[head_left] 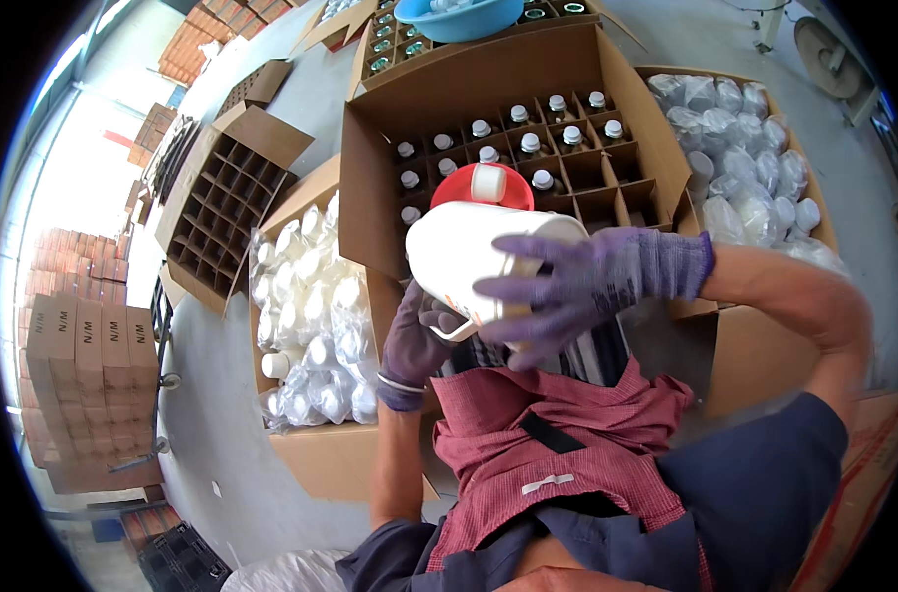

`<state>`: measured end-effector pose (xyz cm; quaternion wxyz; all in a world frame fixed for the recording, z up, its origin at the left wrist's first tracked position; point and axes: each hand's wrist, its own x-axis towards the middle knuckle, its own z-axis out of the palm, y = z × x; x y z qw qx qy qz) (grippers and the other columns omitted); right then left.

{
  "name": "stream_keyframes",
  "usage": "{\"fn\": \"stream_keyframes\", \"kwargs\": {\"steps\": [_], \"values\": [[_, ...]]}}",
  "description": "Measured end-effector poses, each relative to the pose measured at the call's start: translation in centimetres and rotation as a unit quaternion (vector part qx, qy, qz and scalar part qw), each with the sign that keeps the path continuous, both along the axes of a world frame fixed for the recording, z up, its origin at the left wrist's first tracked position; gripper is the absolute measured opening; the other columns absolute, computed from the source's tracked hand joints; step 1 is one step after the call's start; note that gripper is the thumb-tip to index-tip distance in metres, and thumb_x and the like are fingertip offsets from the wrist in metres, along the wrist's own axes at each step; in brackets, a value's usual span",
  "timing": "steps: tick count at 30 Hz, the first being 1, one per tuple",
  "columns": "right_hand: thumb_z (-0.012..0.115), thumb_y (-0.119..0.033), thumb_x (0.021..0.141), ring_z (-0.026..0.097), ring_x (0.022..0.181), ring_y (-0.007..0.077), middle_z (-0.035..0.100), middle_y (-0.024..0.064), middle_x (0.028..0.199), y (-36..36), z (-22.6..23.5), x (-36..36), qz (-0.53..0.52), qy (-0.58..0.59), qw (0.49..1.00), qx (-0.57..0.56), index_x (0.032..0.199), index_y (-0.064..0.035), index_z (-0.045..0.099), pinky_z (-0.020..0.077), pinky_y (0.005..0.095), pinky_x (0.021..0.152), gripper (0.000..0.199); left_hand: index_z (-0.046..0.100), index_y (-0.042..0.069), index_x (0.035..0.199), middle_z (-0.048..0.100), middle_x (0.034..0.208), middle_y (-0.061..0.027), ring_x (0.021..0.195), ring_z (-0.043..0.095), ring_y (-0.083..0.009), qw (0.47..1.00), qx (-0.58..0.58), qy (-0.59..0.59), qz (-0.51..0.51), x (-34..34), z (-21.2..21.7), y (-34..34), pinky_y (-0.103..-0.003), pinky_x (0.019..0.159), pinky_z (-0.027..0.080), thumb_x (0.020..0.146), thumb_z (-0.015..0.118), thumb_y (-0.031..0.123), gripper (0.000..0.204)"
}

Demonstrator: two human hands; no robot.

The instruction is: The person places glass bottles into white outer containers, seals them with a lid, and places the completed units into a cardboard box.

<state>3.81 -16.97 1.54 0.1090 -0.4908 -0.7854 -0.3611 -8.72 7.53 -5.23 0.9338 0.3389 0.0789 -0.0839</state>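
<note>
Between my gloved hands a large white plastic jug (469, 242) lies tipped on its side above the near edge of an open carton (380, 217). My left hand (414, 335), in a purple-grey glove, is closed at the jug's handle. The spread fingers of my right hand (558, 286), slightly blurred, wrap over the jug's side. Just beyond it sits a red bowl (516, 187) with a small white cup (487, 183) in it, both partly hidden by the jug. Several white-capped bottles (531, 144) stand in the carton's divider cells; some cells at the right front hold no bottle.
Boxes of plastic-wrapped white containers stand to the left (311, 306) and right (740, 158). A divided carton (227, 197) sits farther left, near stacked flat cartons (94, 385) on a cart. Behind the main carton, a blue basin (459, 22) rests on another box of bottles.
</note>
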Motion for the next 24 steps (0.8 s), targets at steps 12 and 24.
{"fn": "stream_keyframes", "kwargs": {"steps": [12, 24], "values": [[0.058, -0.071, 0.076, 0.034, 0.136, 0.0316, 0.029, 0.0056, 0.151, -4.5, 0.5, -0.7, -0.044, 0.790, 0.610, 0.036, 0.149, -0.0239, 0.026, 0.0260, 0.0534, 0.111, 0.092, 0.052, 0.005, 0.121, 0.060, 0.105, -0.0089, 0.092, 0.056, -0.0214, 0.957, 0.000, -0.243, 0.158, 1.4, 1.2, 1.7, -0.041, 0.092, 0.048, 0.101, 0.046, 0.028, 0.031], [0.044, -0.081, 0.074, 0.037, 0.135, 0.0214, 0.037, 0.0096, 0.149, -7.8, -5.2, 1.5, 0.138, 0.928, 0.314, -0.142, 0.150, -0.0127, 0.027, 0.0325, 0.0430, 0.110, 0.104, 0.050, 0.004, 0.122, 0.057, 0.116, -0.0135, 0.104, 0.056, -0.0277, 0.572, 0.788, -0.223, 0.043, -7.1, -0.9, 1.1, -0.046, 0.091, 0.049, 0.096, 0.054, 0.020, 0.031]]}}
